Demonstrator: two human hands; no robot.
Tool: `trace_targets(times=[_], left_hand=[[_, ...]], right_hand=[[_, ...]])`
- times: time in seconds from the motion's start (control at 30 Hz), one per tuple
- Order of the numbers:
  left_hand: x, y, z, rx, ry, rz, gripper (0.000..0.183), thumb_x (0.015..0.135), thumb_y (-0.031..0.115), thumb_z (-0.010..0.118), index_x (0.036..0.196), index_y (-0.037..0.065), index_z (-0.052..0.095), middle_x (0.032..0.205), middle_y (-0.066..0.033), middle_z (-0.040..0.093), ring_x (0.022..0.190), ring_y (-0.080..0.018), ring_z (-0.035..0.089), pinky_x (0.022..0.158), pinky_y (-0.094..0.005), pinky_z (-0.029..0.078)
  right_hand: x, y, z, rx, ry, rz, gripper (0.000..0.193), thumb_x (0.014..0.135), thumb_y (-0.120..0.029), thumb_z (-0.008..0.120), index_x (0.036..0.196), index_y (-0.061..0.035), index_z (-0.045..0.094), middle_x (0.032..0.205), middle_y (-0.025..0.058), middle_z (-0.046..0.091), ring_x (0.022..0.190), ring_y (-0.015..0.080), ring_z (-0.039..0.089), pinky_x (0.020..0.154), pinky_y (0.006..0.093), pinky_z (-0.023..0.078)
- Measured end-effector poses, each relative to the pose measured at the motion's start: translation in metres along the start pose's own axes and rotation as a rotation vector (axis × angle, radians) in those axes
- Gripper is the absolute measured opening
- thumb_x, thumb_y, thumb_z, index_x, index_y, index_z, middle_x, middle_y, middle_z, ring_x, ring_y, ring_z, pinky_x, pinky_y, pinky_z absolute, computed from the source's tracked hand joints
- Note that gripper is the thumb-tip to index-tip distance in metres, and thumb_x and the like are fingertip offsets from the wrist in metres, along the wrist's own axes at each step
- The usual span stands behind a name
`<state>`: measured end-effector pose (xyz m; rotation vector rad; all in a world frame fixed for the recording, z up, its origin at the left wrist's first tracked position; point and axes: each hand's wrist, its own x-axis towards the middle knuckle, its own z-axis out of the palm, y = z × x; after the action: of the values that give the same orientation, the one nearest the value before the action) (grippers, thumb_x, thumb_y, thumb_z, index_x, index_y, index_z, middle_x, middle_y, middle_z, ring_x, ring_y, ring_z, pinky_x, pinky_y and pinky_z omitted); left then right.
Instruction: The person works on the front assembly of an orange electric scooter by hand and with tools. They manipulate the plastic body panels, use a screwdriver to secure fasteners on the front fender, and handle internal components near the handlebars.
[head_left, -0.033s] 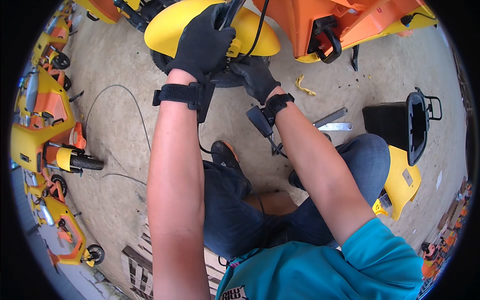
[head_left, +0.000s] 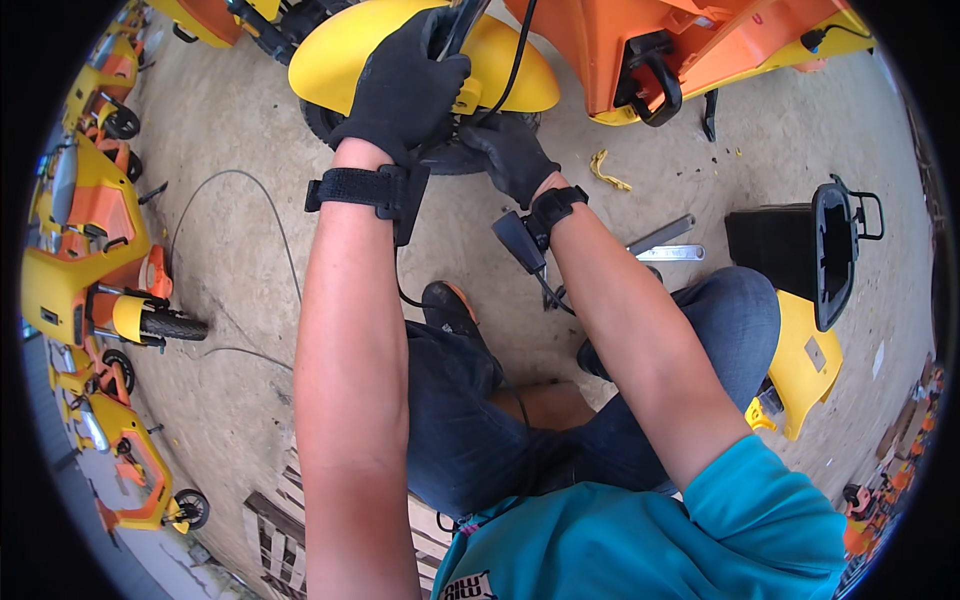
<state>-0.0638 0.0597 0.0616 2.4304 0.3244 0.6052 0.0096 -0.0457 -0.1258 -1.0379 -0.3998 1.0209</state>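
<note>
A yellow front fender [head_left: 525,80] arches over a black tyre [head_left: 322,122] at the top of the view. My left hand [head_left: 405,85], in a black glove, is wrapped round a dark metal fork leg [head_left: 463,28] beside that fender. Lower and to the right, my gloved right hand [head_left: 515,160] has its fingers drawn together by the wheel's side, under the fender's edge. A black cable [head_left: 517,65] runs down past the fender to these fingers. What they pinch, if anything, is hidden.
An orange and yellow scooter body [head_left: 640,60] stands at upper right. Two wrenches [head_left: 668,252] lie on the floor right of my right wrist, near a black bin [head_left: 775,240] and a yellow panel [head_left: 805,360]. Parked scooters [head_left: 90,270] line the left; a wooden pallet [head_left: 270,540] lies nearby.
</note>
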Motion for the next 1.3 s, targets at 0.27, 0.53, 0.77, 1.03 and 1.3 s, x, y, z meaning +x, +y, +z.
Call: trace_targets(times=[0.27, 0.53, 0.77, 1.03, 1.3], left_hand=[[0.009, -0.011, 0.021, -0.092, 0.008, -0.051, 0.040, 0.082, 0.017, 0.066, 0.119, 0.004, 0.063, 0.109, -0.0189, 0.069, 0.104, -0.0357, 0.064, 0.093, -0.0398, 0.050], [-0.005, -0.012, 0.010, -0.042, 0.070, -0.052, 0.039, 0.082, 0.016, 0.067, 0.118, 0.003, 0.064, 0.107, -0.0186, 0.069, 0.102, -0.0350, 0.065, 0.092, -0.0397, 0.050], [-0.004, -0.012, 0.011, 0.002, 0.076, -0.040, 0.037, 0.082, 0.016, 0.067, 0.116, 0.004, 0.064, 0.107, -0.0189, 0.069, 0.101, -0.0358, 0.065, 0.092, -0.0403, 0.050], [-0.002, -0.015, 0.013, -0.019, 0.051, -0.069, 0.037, 0.082, 0.017, 0.068, 0.117, 0.003, 0.064, 0.108, -0.0195, 0.069, 0.103, -0.0366, 0.064, 0.093, -0.0408, 0.050], [-0.003, -0.015, 0.013, -0.056, 0.034, -0.088, 0.037, 0.082, 0.016, 0.068, 0.116, 0.003, 0.063, 0.108, -0.0194, 0.068, 0.103, -0.0371, 0.064, 0.094, -0.0411, 0.050]], right_hand=[[0.037, 0.044, -0.064, -0.585, -0.186, -0.498, 0.030, 0.100, -0.020, 0.058, 0.123, -0.0014, 0.060, 0.114, 0.0057, 0.065, 0.100, 0.0134, 0.062, 0.089, 0.0283, 0.050], [0.007, -0.002, -0.005, -0.241, -0.015, -0.176, 0.030, 0.098, -0.017, 0.061, 0.124, -0.0021, 0.060, 0.116, 0.0037, 0.065, 0.098, 0.0110, 0.061, 0.087, 0.0267, 0.048], [-0.011, -0.014, 0.005, 0.133, 0.017, -0.099, 0.025, 0.096, -0.009, 0.060, 0.120, -0.0002, 0.060, 0.112, 0.0051, 0.064, 0.097, 0.0124, 0.062, 0.087, 0.0272, 0.050], [-0.028, -0.019, 0.007, 0.145, 0.072, -0.200, 0.024, 0.095, -0.005, 0.060, 0.117, 0.0025, 0.059, 0.109, 0.0097, 0.064, 0.098, 0.0175, 0.064, 0.091, 0.0314, 0.053], [-0.027, -0.017, 0.011, 0.168, 0.158, -0.129, 0.026, 0.096, -0.008, 0.060, 0.118, 0.0045, 0.058, 0.110, 0.0116, 0.064, 0.098, 0.0187, 0.065, 0.089, 0.0312, 0.055]])
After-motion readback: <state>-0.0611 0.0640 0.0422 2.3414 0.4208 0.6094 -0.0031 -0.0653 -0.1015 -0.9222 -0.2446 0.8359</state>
